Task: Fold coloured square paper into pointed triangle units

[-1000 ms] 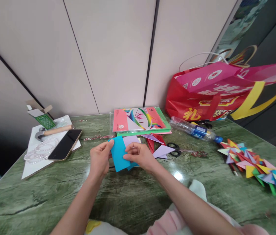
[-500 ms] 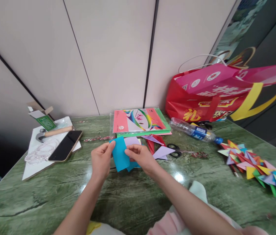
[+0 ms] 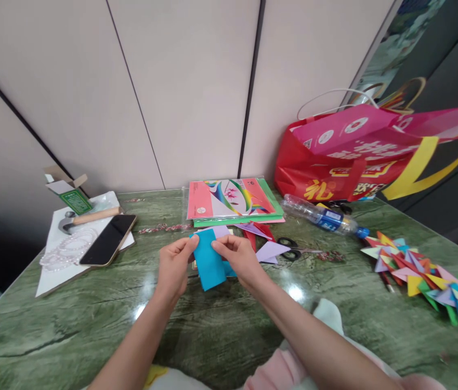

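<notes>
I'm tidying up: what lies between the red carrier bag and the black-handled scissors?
A clear, blue-capped plastic bottle, lying on its side, in the head view.

left hand (image 3: 173, 265): pinching | right hand (image 3: 240, 259): pinching | forearms (image 3: 139, 337): angled inward

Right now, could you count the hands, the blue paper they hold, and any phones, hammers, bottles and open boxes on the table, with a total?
Left hand and right hand: 2
Held blue paper: 1
Phone: 1
Hammer: 1
Bottle: 1
Open box: 1
Total: 7
</notes>
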The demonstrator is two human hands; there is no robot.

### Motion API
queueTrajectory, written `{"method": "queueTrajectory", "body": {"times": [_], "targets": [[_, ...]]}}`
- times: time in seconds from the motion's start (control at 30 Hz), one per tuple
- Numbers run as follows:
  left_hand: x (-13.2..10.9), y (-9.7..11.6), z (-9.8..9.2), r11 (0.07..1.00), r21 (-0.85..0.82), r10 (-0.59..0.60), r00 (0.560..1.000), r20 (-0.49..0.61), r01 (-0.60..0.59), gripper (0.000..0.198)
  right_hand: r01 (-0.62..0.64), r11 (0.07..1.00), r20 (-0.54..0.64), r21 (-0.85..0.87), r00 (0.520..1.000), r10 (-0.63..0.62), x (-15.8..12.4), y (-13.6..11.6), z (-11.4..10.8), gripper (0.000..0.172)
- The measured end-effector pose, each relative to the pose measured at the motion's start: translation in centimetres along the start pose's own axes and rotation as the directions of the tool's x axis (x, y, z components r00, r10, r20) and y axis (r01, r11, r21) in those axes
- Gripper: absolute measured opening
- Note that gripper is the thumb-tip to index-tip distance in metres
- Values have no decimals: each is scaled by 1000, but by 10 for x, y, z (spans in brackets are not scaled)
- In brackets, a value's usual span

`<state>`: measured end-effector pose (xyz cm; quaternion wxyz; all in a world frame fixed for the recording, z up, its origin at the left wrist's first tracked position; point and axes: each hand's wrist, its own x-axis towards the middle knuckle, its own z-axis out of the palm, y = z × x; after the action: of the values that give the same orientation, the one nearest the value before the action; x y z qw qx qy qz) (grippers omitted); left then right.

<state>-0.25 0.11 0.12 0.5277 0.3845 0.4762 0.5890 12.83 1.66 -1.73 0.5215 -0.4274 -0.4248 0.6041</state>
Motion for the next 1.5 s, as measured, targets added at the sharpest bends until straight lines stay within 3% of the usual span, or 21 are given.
{"method": "queueTrajectory", "body": {"times": [0.17, 0.3, 0.5, 0.67, 0.77, 0.83, 0.93, 1.13, 1.3, 1.4, 1.5], "targets": [[-1, 1, 1, 1000, -15, 3, 1000, -13, -3, 28, -105, 993, 2, 58, 994, 105, 0, -1, 0, 32], [-1, 1, 1, 999, -18, 37, 998, -43, -38, 28, -222, 971, 92, 93, 973, 213, -2, 0, 0, 37], [1, 6, 0, 963, -183, -184, 979, 84, 196, 26, -166, 974, 102, 156, 983, 152, -4, -2, 1, 35], [2, 7, -2, 916, -226, -306, 941, 145, 333, 30, -324, 913, 249, 248, 932, 263, -3, -5, -2, 34], [1, 5, 0, 950, -189, -230, 967, 109, 248, 28, -274, 939, 172, 209, 955, 240, -3, -5, -1, 32], [-1, 3, 2, 986, -132, -102, 994, 24, 105, 26, -124, 985, 34, 118, 992, 121, -4, -5, 1, 29], [-3, 0, 5, 997, -58, 50, 997, -55, -53, 26, 53, 998, -79, -19, 995, -54, -6, -4, 4, 23], [-4, 2, 7, 989, -147, -38, 998, -52, 30, 27, 49, 999, -71, -22, 996, -50, -7, -3, 5, 23], [-3, 2, 7, 997, -68, 34, 995, -98, -41, 28, -79, 996, -44, 32, 996, 81, -5, -4, 5, 27], [-2, 0, 6, 998, -9, 55, 994, -94, -56, 28, -57, 998, -70, 23, 996, 59, -4, -4, 4, 29], [-2, 1, 5, 1000, -5, 3, 997, -79, -4, 25, -26, 1000, -67, 7, 997, 26, -4, -2, 3, 29]]}}
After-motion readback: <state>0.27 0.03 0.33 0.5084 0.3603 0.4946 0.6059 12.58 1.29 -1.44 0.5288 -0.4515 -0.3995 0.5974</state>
